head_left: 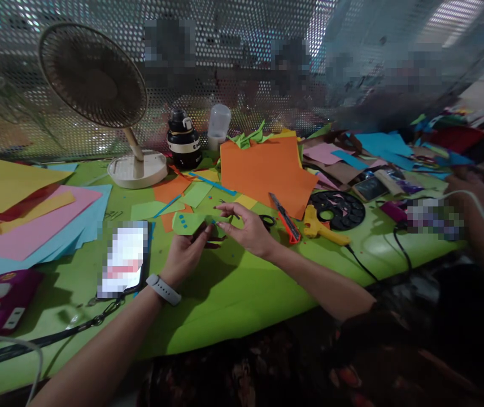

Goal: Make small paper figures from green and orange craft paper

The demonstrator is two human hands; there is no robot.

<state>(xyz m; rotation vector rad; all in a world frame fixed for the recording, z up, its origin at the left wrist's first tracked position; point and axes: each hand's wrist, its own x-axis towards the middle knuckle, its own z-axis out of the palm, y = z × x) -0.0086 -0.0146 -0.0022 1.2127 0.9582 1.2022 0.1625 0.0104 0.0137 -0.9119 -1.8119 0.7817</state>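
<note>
My left hand (186,254), with a pale watch on its wrist, is closed around the lower edge of a green paper piece (186,224). Small blue squares are stuck in a row on this piece. Close against its right end is my right hand (245,229), thumb and forefinger curled toward each other. A tiny blue bit (213,222) shows at the thumb tip. Whatever is between those fingers is too small to make out. Below both hands lies the green tabletop (225,294).
Right of my hands lie black-handled scissors (267,222), an orange cutter knife (284,219), a yellow glue gun (322,229) and a black round tray (352,210). A phone (123,259) lies left. Behind stand a fan (138,168) and a black bottle (183,144). Another person's hand (470,189) is at right.
</note>
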